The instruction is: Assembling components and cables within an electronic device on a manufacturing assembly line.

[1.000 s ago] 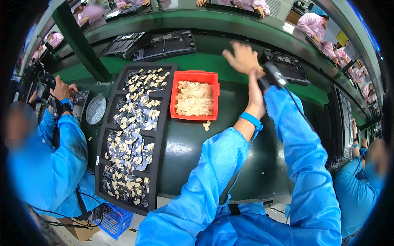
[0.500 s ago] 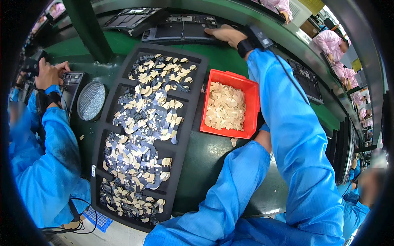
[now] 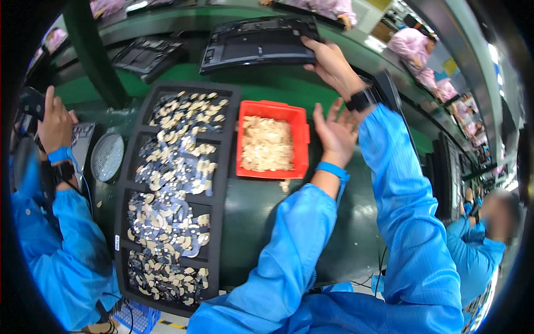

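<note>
My right hand (image 3: 332, 65) grips the right end of a dark open laptop chassis (image 3: 258, 47), thumb on its upper face. The chassis is held tilted above the green surface at the far side. My left hand (image 3: 337, 133), a blue band at its wrist, is open with fingers spread, palm up and holding nothing. It is just right of a red bin (image 3: 300, 161) full of small beige paper-like pieces (image 3: 267, 143). Left of the bin lies a long black compartment tray (image 3: 221, 222) of small dark flexible parts with beige tabs (image 3: 172, 167).
A round dish (image 3: 107, 157) stands left of the tray, beside a co-worker's hand (image 3: 55, 125). Another laptop chassis (image 3: 146, 55) lies at the far left, near a green post (image 3: 92, 55). Dark panels stand at the right (image 3: 445, 178). Other people work farther off.
My right hand has raised the laptop chassis and tilted it toward me. My left hand, hidden behind my right arm before, now shows open beside the bin. The view has shifted.
</note>
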Action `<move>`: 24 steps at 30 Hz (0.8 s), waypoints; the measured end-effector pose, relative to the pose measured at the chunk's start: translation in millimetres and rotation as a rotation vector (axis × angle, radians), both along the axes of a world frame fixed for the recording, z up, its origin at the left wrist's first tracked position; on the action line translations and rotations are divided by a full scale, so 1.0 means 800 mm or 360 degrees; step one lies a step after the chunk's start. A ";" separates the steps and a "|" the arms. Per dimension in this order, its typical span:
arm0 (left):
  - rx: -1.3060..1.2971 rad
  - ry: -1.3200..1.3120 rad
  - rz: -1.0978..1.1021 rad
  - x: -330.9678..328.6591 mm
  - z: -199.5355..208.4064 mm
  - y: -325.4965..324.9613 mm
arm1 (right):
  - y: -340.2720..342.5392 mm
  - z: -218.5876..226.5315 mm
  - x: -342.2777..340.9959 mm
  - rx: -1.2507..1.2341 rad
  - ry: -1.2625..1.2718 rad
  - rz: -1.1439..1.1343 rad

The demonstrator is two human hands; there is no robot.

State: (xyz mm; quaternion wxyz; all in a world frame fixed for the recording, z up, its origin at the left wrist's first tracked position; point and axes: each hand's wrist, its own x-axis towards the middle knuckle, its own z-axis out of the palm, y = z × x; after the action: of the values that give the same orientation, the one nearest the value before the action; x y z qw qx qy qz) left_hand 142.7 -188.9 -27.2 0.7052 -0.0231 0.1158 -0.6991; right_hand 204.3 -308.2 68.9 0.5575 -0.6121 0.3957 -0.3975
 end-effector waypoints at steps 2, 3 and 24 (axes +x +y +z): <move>-0.0089 -0.0237 -0.0196 -0.046 -0.006 -0.021 | 0.028 0.037 -0.135 0.0011 -0.0107 -0.0248; -0.0121 -0.0469 -0.0243 -0.062 -0.001 -0.025 | 0.055 0.055 -0.187 -0.0044 -0.0207 -0.0350; -0.1241 -0.3254 0.1116 -0.109 0.107 0.336 | 0.431 -0.073 -0.462 -0.0842 0.1652 -0.1187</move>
State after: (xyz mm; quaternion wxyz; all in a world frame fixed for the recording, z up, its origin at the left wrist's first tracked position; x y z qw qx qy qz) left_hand 55.5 80.2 58.8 0.5702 0.3074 -0.7480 -0.1445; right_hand -165.6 36.8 10.9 -0.0458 -0.6616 0.6851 -0.3014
